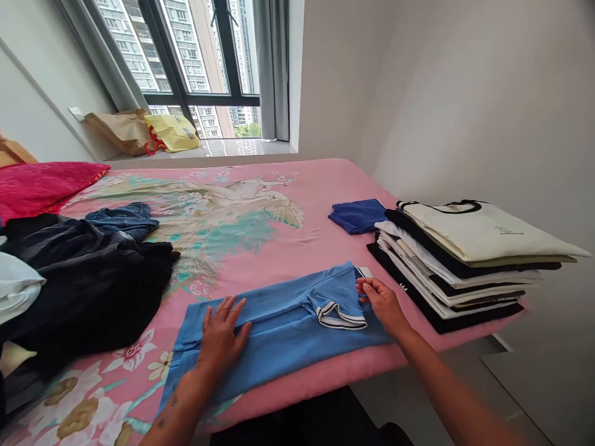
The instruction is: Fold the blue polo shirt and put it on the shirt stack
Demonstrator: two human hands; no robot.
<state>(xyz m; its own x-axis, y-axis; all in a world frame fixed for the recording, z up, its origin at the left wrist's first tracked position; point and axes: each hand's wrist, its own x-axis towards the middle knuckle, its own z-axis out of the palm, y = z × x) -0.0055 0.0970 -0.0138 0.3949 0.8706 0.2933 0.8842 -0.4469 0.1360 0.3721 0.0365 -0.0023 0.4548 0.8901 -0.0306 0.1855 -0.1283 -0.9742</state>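
Note:
A light blue polo shirt lies partly folded along the near edge of the bed, its striped sleeve cuff turned up on top. My left hand rests flat on the shirt's lower part, fingers spread. At the collar end, my right hand pinches the shirt's edge between fingers and thumb.
A stack of folded shirts sits at the bed's right corner, with a folded dark blue garment behind it. A heap of dark unfolded clothes covers the left side. The pink floral bedsheet stretches toward a window sill holding bags.

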